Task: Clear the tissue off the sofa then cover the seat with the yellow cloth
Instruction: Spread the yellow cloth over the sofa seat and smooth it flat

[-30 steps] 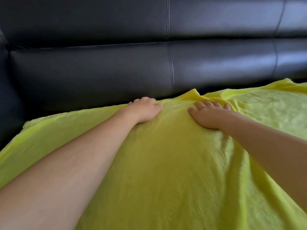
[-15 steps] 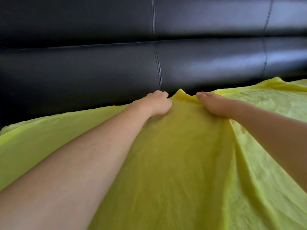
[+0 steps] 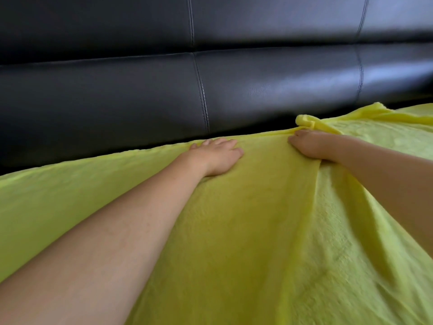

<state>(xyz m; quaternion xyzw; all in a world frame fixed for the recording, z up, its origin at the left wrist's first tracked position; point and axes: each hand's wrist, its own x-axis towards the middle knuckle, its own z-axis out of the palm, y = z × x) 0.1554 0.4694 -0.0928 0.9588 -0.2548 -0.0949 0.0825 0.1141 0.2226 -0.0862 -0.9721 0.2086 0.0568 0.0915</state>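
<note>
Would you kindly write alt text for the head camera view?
Two bare hands, left hand flat and right hand pressing, smooth a yellow fabric cloth over a seat at its back edge, against a black leather sofa backrest. A bunched fold rises beyond the right hand.

View: a single head camera, worn by the person; no second view is given, so nothing is shared.
Position: set above the seat, close over the cloth (image 3: 234,231).
Facing: forward and down, toward the backrest (image 3: 117,95) at 12 o'clock.
Nearness: forearms are seen large, entering from 7 and 3 o'clock; the left hand (image 3: 215,156) and right hand (image 3: 314,146) lie near mid-frame.
Lens: wide-angle; the backrest seams are seen bowed.
</note>
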